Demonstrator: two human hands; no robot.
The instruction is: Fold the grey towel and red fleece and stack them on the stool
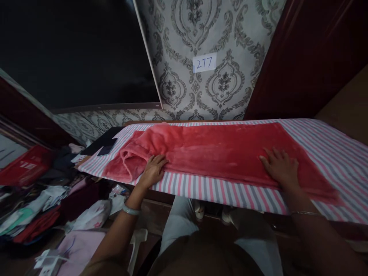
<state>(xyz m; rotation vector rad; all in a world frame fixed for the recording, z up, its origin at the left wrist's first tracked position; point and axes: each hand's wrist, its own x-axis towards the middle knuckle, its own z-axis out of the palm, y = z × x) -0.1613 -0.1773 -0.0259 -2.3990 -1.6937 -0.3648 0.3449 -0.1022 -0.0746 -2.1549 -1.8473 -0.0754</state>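
Note:
A red fleece garment (218, 151) lies spread lengthwise on a table covered with a pink, grey and white striped cloth (207, 189). My left hand (153, 168) rests flat on the garment's near edge, beside its bunched left end (126, 161). My right hand (280, 165) lies palm down, fingers spread, on the garment's right part. Neither hand grips anything. A bangle is on each wrist.
A large dark screen (77, 50) leans against the patterned wall, where a paper label reads 277 (204, 62). A dark flat object (107, 147) lies at the table's left end. Piles of clothes (37, 214) and a red crate (24, 168) fill the floor at left.

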